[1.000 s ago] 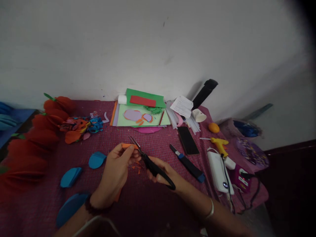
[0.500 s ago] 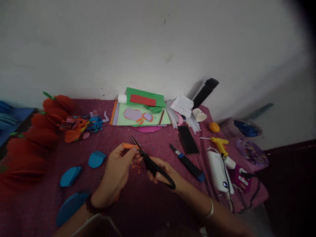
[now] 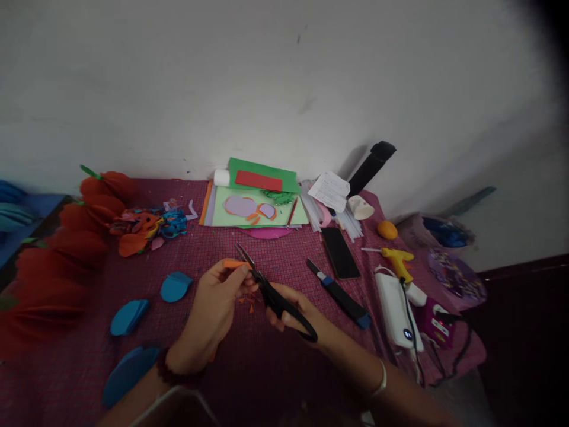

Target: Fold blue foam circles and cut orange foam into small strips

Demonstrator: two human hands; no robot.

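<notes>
My left hand (image 3: 211,314) pinches a small orange paper piece (image 3: 232,264) above the red-purple tablecloth (image 3: 284,255). My right hand (image 3: 296,314) grips black-handled scissors (image 3: 271,293), its fingers through the loops. The scissor blades point up and left and meet the orange piece at its right edge. Small orange paper scraps (image 3: 247,303) lie on the cloth just below the blades.
Blue folded paper shapes (image 3: 175,286) lie to the left, red paper pumpkins (image 3: 84,219) and coloured offcuts (image 3: 149,225) beyond them. Stacked coloured sheets (image 3: 258,198) sit at the wall. To the right are a blue-black utility knife (image 3: 340,293), a phone (image 3: 340,252), a yellow glue gun (image 3: 398,261) and a white power bank (image 3: 393,308).
Almost nothing has moved. My hands, the scissors and the orange piece stay in the same spot, with only a slight shift of the view.
</notes>
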